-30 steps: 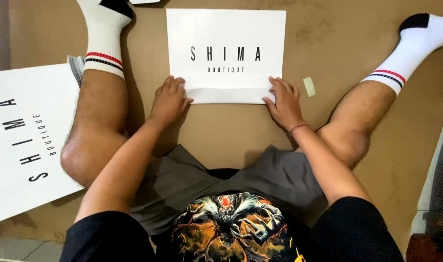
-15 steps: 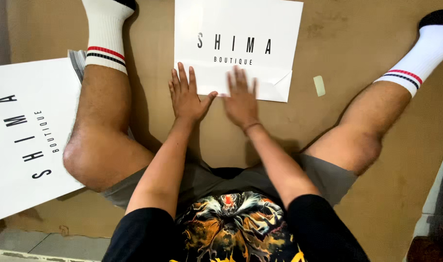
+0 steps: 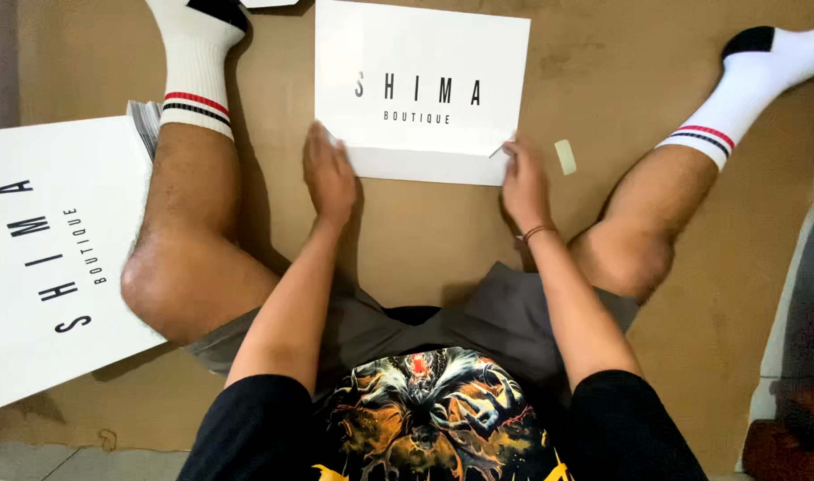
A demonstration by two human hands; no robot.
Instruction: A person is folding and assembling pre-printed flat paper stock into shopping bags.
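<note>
A flat white paper bag (image 3: 425, 53) with dark printed lettering lies on brown cardboard between my spread legs, its bottom strip folded up. My left hand (image 3: 329, 174) lies flat with fingers together, pressing the bag's lower left corner. My right hand (image 3: 523, 178) rests at the lower right corner, fingertips on the fold's edge. Neither hand lifts anything.
A stack of the same white bags (image 3: 42, 258) lies at my left, beside my left knee (image 3: 180, 267). A small pale strip of tape (image 3: 565, 157) sits on the cardboard floor (image 3: 425, 232) right of the bag. My right leg (image 3: 674, 196) stretches out right. Tiled floor edge at far right.
My hands have moved apart from the middle of the bag's lower edge to its two lower corners. The camera view shifted slightly.
</note>
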